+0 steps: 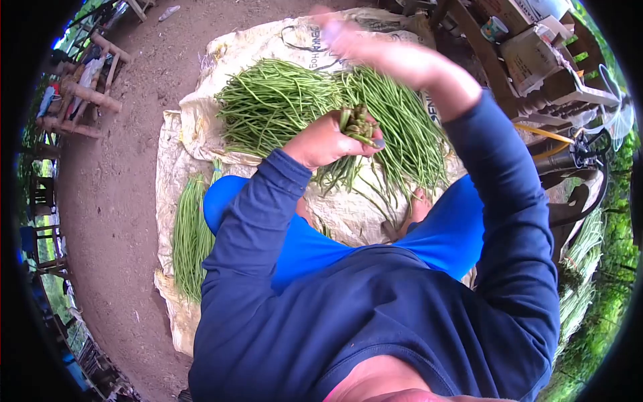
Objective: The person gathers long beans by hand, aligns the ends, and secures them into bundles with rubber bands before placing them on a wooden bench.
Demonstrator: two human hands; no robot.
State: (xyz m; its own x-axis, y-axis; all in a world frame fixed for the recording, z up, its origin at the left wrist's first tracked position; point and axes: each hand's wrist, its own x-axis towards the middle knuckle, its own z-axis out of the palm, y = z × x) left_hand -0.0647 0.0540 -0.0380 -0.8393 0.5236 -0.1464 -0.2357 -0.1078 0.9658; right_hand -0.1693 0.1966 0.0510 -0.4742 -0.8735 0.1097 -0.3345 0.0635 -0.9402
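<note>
My left hand (329, 142) is closed round a bunch of green beans (359, 126), whose ends stick up between thumb and fingers above the sacks. My right hand (341, 37) is raised past the far side of the piles, smeared by motion, so its fingers cannot be made out. Long green beans lie in two heaps, a left pile (274, 100) and a right pile (402, 127), on pale woven sacks (194, 127). A few loose beans lie between my feet.
A tied bundle of long beans (191, 234) lies by my left knee. Wooden furniture with cardboard boxes (529, 57) stands at the far right, near a hose and metal container. More pale green beans (579, 288) lie at the right. A bamboo frame (94, 97) stands at the left.
</note>
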